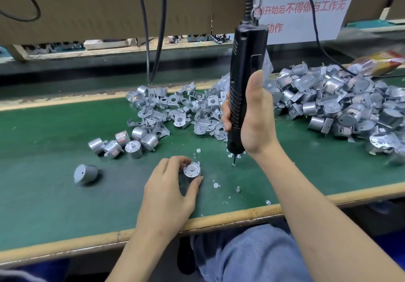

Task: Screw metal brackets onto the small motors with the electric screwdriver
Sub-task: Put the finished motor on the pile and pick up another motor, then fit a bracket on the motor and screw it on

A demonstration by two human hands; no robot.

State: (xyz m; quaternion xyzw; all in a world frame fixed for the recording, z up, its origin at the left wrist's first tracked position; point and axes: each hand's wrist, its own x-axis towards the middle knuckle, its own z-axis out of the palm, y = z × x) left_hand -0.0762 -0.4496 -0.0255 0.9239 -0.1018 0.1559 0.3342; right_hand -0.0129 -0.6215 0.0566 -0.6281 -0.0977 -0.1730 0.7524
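Two hands busy: left hand (173,185) pinching bracketless motor (192,169), right hand (252,115) fisted round screwdriver (245,88); loose pinch risks motor spinning.

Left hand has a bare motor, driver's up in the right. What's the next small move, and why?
Probably fetch a bracket from the loose pile of bent metal brackets. The small silver motor under the left hand sits shaft-up with none on it, and the black electric screwdriver in the right hand has its tip beside it.

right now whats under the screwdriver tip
Loose screws on the green mat lie under the electric screwdriver tip; the right hand covers any further right.
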